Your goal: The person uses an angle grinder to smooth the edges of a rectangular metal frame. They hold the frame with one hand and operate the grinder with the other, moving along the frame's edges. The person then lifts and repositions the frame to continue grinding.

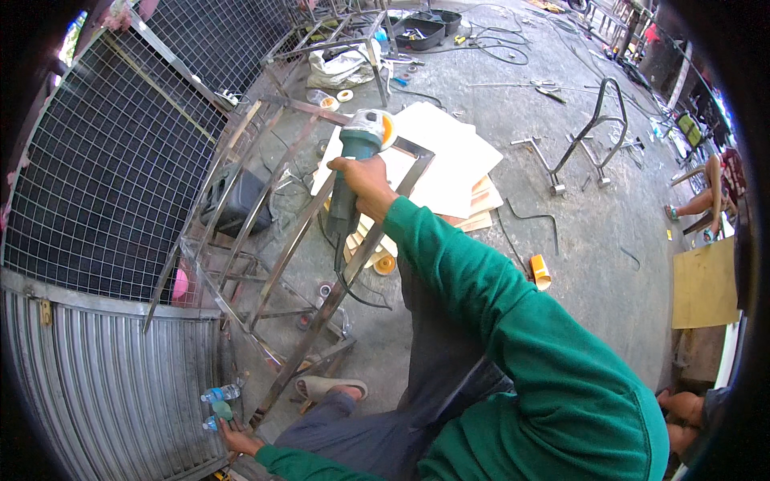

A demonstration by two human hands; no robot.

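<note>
Over the bare metal frame [322, 317], an angle grinder [358, 144] sits in the right hand [369, 186].

The right hand's fingers wrap the grinder's dark body, its head and orange disc [389, 128] turned away from the person, with white sheets [449, 148] on the floor beyond; whether the grinder touches the frame cannot be told. Low at the left, the left hand [239, 439] is beside plastic bottles [220, 394], near the frame's lower end; whether it grasps anything is unclear.
</note>
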